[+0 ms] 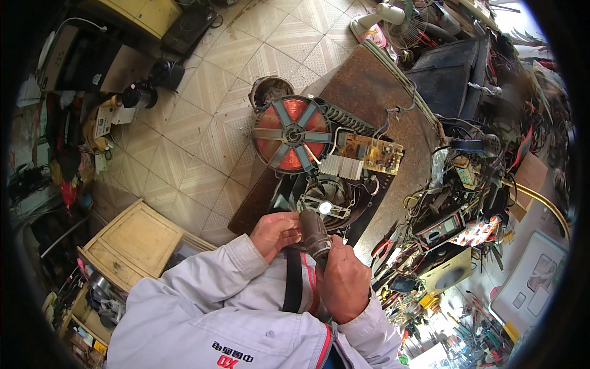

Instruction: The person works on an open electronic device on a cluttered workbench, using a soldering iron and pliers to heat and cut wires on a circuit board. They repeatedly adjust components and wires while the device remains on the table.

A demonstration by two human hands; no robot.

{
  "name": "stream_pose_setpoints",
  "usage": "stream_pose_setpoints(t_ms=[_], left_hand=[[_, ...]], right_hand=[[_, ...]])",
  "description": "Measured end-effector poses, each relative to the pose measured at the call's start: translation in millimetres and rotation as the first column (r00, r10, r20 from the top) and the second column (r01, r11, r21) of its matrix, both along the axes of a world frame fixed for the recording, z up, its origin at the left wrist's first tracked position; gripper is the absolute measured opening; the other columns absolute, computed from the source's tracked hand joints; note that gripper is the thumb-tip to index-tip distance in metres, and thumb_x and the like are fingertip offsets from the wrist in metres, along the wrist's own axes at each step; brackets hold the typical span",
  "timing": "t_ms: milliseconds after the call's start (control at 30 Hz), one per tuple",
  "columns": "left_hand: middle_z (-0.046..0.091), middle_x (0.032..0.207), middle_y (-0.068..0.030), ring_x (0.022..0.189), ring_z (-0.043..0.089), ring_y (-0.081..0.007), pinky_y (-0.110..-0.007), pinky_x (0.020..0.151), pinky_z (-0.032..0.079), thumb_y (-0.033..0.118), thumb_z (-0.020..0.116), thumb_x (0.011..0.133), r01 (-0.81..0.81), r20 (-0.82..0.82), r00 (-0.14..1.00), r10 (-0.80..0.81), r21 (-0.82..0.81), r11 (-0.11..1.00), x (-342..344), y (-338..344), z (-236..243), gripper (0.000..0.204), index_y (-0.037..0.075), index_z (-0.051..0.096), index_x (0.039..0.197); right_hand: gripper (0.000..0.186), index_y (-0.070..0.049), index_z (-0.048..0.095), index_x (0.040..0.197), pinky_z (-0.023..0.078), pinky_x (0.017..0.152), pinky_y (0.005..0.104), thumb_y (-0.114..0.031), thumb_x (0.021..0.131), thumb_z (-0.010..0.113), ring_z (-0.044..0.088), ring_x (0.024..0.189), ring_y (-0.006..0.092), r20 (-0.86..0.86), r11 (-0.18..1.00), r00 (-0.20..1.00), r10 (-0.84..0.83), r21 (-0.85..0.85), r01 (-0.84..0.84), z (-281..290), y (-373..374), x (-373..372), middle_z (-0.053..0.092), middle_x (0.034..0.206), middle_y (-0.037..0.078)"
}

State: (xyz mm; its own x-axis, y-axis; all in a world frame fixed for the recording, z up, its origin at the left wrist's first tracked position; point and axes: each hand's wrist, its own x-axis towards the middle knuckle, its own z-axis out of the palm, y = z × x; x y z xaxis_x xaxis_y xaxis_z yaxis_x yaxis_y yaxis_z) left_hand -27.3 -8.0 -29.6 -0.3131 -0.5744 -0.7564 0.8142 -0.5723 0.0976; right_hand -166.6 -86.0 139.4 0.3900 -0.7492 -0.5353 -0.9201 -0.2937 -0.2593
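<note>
1. A dark, cylindrical tool (314,232) with a brownish barrel is held low in the picture, just above the person's chest, in front of an opened induction cooker (326,178).
2. The right hand (343,280) is closed around the lower part of the tool, gripping it from below.
3. The left hand (275,232) is curled against the upper end of the tool, its fingertips touching the barrel; whether it truly grips cannot be told.
4. The cooker's base is seen lying on the brown counter (369,92), with a round fan (324,206) just beyond the hands.
5. A red copper coil disc (290,134) with grey spokes is found at the cooker's far left end.
6. A yellow circuit board (370,154) with a white ribbed heat sink (342,166) is placed right of the coil.
7. A multimeter (444,226) and tangled wires are seen to the right, well apart from the hands.
8. A wooden box (130,243) stands on the tiled floor (203,123) to the left.
</note>
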Motion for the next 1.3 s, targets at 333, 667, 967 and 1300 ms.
stream_pose_setpoints(t_ms=[333, 667, 967, 1300], left_hand=[[0.072, 0.122, -0.0127, 0.11, 0.07, -0.0196, -0.036, 0.1, 0.055, 0.013, 0.053, 0.097, -0.001, 0.007, 1.0, 0.001, 0.005, 1.0, -2.0, 2.2, -2.4, 0.042, -0.006, 0.059, 0.135], [0.072, 0.123, -0.0123, 0.11, 0.07, -0.0197, -0.035, 0.1, 0.054, 0.014, 0.053, 0.098, 0.019, 0.019, 1.0, -0.02, 0.011, 1.0, -2.0, 0.8, 0.4, 0.042, -0.004, 0.06, 0.135], [0.071, 0.106, -0.0026, 0.091, 0.064, -0.0121, -0.029, 0.085, 0.056, 0.011, 0.061, 0.097, -0.041, 0.002, 0.999, 0.041, 0.06, 0.997, -0.5, -6.3, 13.2, 0.029, 0.0, 0.067, 0.123], [0.071, 0.112, -0.0062, 0.1, 0.067, -0.0165, -0.033, 0.091, 0.054, 0.013, 0.055, 0.099, -0.035, 0.028, 0.999, 0.036, -0.062, 0.997, -4.1, -8.1, 14.9, 0.032, -0.002, 0.065, 0.124]], right_hand=[[0.062, 0.003, 0.055, 0.13, 0.055, 0.062, 0.0463, -0.013, 0.075, 0.079, 0.068, 0.075, 0.0369, -0.028, 1.0, 1.0, 0.005, 0.007, -0.005, -0.8, 0.9, 2.9, 0.065, 0.093, 0.017], [0.061, 0.003, 0.055, 0.128, 0.055, 0.062, 0.0461, -0.011, 0.074, 0.08, 0.068, 0.076, 0.0365, -0.028, 1.0, 0.999, 0.021, -0.014, -0.021, -0.6, 0.3, 5.9, 0.065, 0.092, 0.017], [0.057, 0.002, 0.056, 0.123, 0.054, 0.061, 0.0451, -0.008, 0.072, 0.079, 0.067, 0.074, 0.0363, -0.022, 0.997, 0.998, 0.064, -0.05, -0.065, -6.2, 1.5, 2.4, 0.064, 0.088, 0.016], [0.035, -0.002, 0.066, 0.116, 0.051, 0.061, 0.0374, -0.012, 0.083, 0.064, 0.064, 0.071, 0.0225, -0.104, 0.818, 0.862, 0.495, -0.279, -0.503, -3.0, -20.9, -4.8, 0.06, 0.08, 0.006]])
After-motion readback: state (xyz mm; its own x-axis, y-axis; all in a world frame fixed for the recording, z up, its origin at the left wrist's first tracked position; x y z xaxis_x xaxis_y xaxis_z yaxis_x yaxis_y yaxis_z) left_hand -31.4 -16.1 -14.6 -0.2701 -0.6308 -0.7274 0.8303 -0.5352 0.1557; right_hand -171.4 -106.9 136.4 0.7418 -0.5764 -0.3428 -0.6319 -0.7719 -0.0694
